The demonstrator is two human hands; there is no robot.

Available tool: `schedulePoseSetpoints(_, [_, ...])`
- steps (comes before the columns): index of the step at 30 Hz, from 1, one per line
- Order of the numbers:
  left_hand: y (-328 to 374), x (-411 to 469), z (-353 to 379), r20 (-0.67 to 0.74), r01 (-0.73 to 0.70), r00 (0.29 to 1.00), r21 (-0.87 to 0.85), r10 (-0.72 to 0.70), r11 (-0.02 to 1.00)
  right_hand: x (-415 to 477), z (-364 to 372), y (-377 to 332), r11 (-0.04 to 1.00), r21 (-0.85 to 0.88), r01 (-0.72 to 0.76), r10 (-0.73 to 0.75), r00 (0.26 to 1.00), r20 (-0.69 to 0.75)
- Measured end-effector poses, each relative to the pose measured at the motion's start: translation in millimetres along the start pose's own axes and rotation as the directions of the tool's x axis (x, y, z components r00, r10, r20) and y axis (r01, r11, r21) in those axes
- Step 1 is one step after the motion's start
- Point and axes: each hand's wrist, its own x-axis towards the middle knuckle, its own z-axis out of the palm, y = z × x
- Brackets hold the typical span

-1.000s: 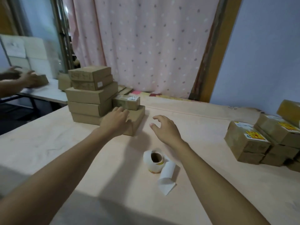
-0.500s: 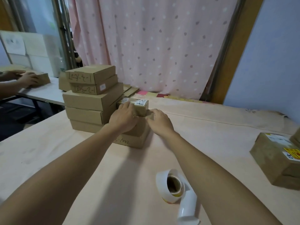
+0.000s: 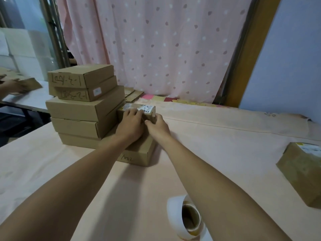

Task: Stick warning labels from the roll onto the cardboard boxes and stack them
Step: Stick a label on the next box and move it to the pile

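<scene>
A small taped cardboard box [image 3: 139, 109] with a white shipping label sits on a flat brown box [image 3: 139, 153] beside a tall stack of brown boxes [image 3: 83, 108]. My left hand [image 3: 130, 125] lies over the small box's near side, fingers curled on its top. My right hand [image 3: 157, 125] grips its right end, thumb on the corner. The label roll [image 3: 185, 218] stands on edge near the table's front, by my right forearm.
A taped box [image 3: 302, 171] with a white and yellow label rests at the right edge of the table [image 3: 225, 153]. Another person's hand [image 3: 12, 86] handles cardboard on a second table at far left. A pink dotted curtain hangs behind.
Both hands reached forward from the open table to the small box and now hold it. The view swung left, so the labelled boxes on the right mostly left the frame.
</scene>
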Motion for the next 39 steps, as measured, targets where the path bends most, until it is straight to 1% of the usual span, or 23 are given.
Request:
schedulePoseSetpoints(2, [2.7, -0.1, -0.1, -0.025, -0.021, 0.999, -0.039, 0.02, 0.999, 0.1, -0.4, 2.3, 0.996, 0.083, -0.014, 0.015, 1.0, -0.014])
schedulePoseSetpoints(5, [6.0, -3.6, -1.1, -0.047, -0.053, 0.998, -0.081, 0.05, 0.995, -5.6, -3.2, 2.4, 0.984, 0.179, -0.007, 0.024, 0.995, -0.093])
schedulePoseSetpoints(7, [11.4, -8.1, -3.1, -0.072, -0.022, 0.997, -0.172, 0.01, 0.985, -12.9, -9.7, 1.9, 0.976, 0.217, -0.001, 0.031, 0.99, -0.136])
schedulePoseSetpoints(9, [19.1, -13.9, -5.8, -0.105, 0.038, 0.992, -0.286, -0.071, 0.957, -21.9, -18.0, -0.6, 0.966, 0.26, -0.015, 0.058, 0.985, -0.162])
schedulePoseSetpoints(11, [27.4, -20.8, -6.6, -0.126, 0.052, 0.987, -0.33, -0.098, 0.943, -27.9, -22.1, -2.6, 0.951, 0.306, -0.043, 0.101, 0.979, -0.178])
schedulePoseSetpoints(14, [40.1, -35.0, -6.6, -0.118, 0.032, 0.99, -0.319, -0.073, 0.947, -36.6, -22.2, -4.7, 0.89, 0.439, -0.119, 0.191, 0.974, -0.125])
schedulePoseSetpoints(16, [46.9, -45.0, -7.6, -0.137, 0.016, 0.988, -0.338, -0.066, 0.941, -42.9, -24.7, -4.5, 0.844, 0.511, -0.161, 0.25, 0.962, -0.11])
schedulePoseSetpoints(19, [60.5, -60.4, -12.4, -0.136, -0.006, 0.99, -0.365, -0.047, 0.931, -47.9, -36.8, 3.0, 0.801, 0.556, -0.223, 0.35, 0.928, -0.131])
schedulePoseSetpoints(21, [70.1, -68.1, -16.8, -0.128, -0.02, 0.991, -0.372, -0.031, 0.928, -50.4, -47.2, 11.2, 0.771, 0.59, -0.238, 0.363, 0.926, -0.101])
schedulePoseSetpoints(23, [77.2, -74.4, -20.3, -0.132, -0.032, 0.991, -0.39, -0.022, 0.92, -64.0, -59.5, 10.4, 0.739, 0.637, -0.22, 0.32, 0.947, -0.043])
schedulePoseSetpoints(25, [85.8, -80.8, -23.5, -0.175, -0.056, 0.984, -0.436, -0.024, 0.898, -80.8, -74.9, 8.1, 0.743, 0.643, -0.188, 0.286, 0.957, -0.051])
schedulePoseSetpoints(26, [92.1, -84.7, -25.6, -0.195, -0.059, 0.98, -0.493, -0.044, 0.868, -87.4, -82.7, 8.1, 0.753, 0.636, -0.17, 0.272, 0.96, -0.064])
schedulePoseSetpoints(28, [110.8, -93.6, -29.9, -0.207, -0.056, 0.973, -0.628, -0.098, 0.776, -99.4, -100.2, 10.2, 0.757, 0.639, -0.137, 0.25, 0.964, -0.088])
schedulePoseSetpoints(29, [121.3, -97.2, -31.1, -0.192, -0.05, 0.975, -0.684, -0.113, 0.727, -104.6, -108.9, 12.7, 0.753, 0.646, -0.123, 0.237, 0.967, -0.092])
schedulePoseSetpoints(31, [142.4, -105.2, -31.6, -0.099, -0.002, 0.988, -0.785, -0.122, 0.619, -118.1, -127.2, 19.6, 0.76, 0.64, -0.115, 0.237, 0.966, -0.108])
schedulePoseSetpoints(33, [164.6, -117.8, -32.1, -0.019, 0.033, 0.996, -0.845, -0.091, 0.535, -139.0, -146.4, 29.5, 0.781, 0.615, -0.106, 0.24, 0.961, -0.139])
schedulePoseSetpoints(35, [185.2, -134.2, -30.3, -0.038, 0.005, 0.997, -0.856, -0.073, 0.517, -163.7, -162.3, 41.7, 0.815, 0.568, -0.113, 0.256, 0.95, -0.177])
schedulePoseSetpoints(36, [193.7, -142.3, -28.7, -0.058, -0.006, 0.995, -0.844, -0.08, 0.537, -175.2, -168.4, 48.3, 0.839, 0.531, -0.118, 0.26, 0.945, -0.201])
schedulePoseSetpoints(39, [213.8, -162.4, -18.1, -0.099, 0.005, 0.987, -0.769, -0.127, 0.639, -203.6, -179.9, 66.2, 0.891, 0.439, -0.116, 0.247, 0.935, -0.254])
